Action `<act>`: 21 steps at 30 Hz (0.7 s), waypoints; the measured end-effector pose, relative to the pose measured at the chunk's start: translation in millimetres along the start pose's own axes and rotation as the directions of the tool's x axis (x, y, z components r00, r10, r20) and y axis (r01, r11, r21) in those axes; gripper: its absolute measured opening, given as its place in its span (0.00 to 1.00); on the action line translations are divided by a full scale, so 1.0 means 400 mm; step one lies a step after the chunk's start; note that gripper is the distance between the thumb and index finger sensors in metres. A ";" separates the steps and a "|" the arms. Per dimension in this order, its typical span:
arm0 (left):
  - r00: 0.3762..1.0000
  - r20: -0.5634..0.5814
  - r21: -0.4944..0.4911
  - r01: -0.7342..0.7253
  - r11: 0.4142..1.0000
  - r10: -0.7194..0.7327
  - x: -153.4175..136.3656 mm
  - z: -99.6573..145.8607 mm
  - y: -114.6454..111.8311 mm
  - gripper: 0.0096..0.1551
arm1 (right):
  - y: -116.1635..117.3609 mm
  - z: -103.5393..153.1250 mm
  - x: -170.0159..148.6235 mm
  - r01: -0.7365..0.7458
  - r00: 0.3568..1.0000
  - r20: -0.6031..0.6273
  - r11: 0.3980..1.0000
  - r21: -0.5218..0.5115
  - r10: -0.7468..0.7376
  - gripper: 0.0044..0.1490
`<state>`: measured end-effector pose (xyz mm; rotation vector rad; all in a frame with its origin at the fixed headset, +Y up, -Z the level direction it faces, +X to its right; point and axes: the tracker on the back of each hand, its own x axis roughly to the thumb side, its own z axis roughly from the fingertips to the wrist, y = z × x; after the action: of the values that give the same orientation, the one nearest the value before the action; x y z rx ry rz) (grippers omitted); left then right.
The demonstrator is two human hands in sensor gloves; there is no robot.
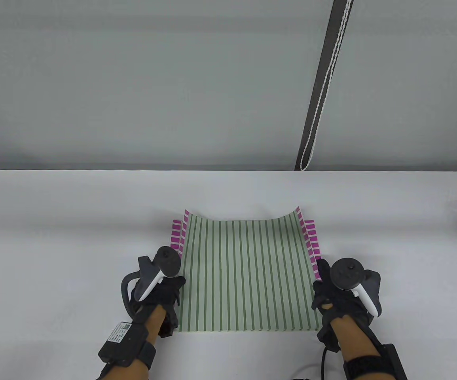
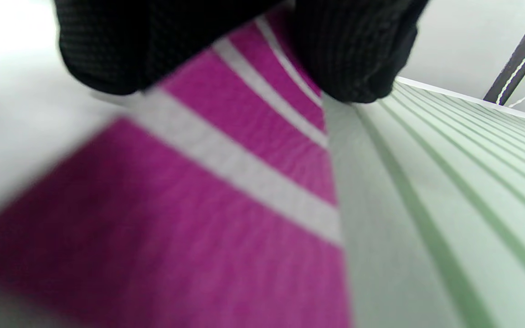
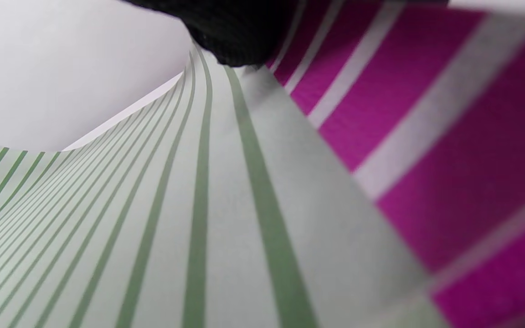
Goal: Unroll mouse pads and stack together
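Note:
A green-striped mouse pad [image 1: 246,275] lies unrolled on top of a magenta-and-white striped pad [image 1: 311,239], whose edges show on both sides. The far corners of both pads curl upward. My left hand [image 1: 164,291] presses on the pads' left edge. In the left wrist view my gloved fingers [image 2: 349,54] touch the seam between the magenta pad [image 2: 226,182] and the green pad [image 2: 449,191]. My right hand [image 1: 337,295] presses on the right edge. In the right wrist view a fingertip [image 3: 239,32] touches the green pad [image 3: 189,218] beside the magenta pad [image 3: 426,136].
The pads lie near the front middle of a white table [image 1: 54,237]. A grey wall rises behind the table, with a dark vertical strip and a white cord [image 1: 323,87] at the back right.

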<state>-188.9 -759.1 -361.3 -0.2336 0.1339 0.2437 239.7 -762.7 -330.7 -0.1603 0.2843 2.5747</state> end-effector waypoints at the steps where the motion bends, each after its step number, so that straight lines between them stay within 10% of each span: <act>1: 1.000 0.000 0.001 -0.004 1.000 0.004 -0.003 0.000 0.000 0.37 | 0.000 0.000 0.000 -0.002 1.000 0.000 1.000 0.001 0.002 0.39; 16: 0.999 -0.047 -0.005 0.000 1.000 0.000 -0.017 0.008 0.006 0.42 | -0.005 0.006 -0.006 0.006 1.000 -0.020 1.000 0.013 -0.006 0.45; 21: 0.999 -0.016 0.132 -0.048 0.990 0.051 -0.020 0.056 0.071 0.52 | -0.044 0.040 0.034 -0.110 0.990 0.088 0.993 -0.042 0.113 0.55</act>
<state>-201.6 -728.7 -344.3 -0.1017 0.1744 0.2811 236.5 -737.6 -320.4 -0.0418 0.2173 2.6904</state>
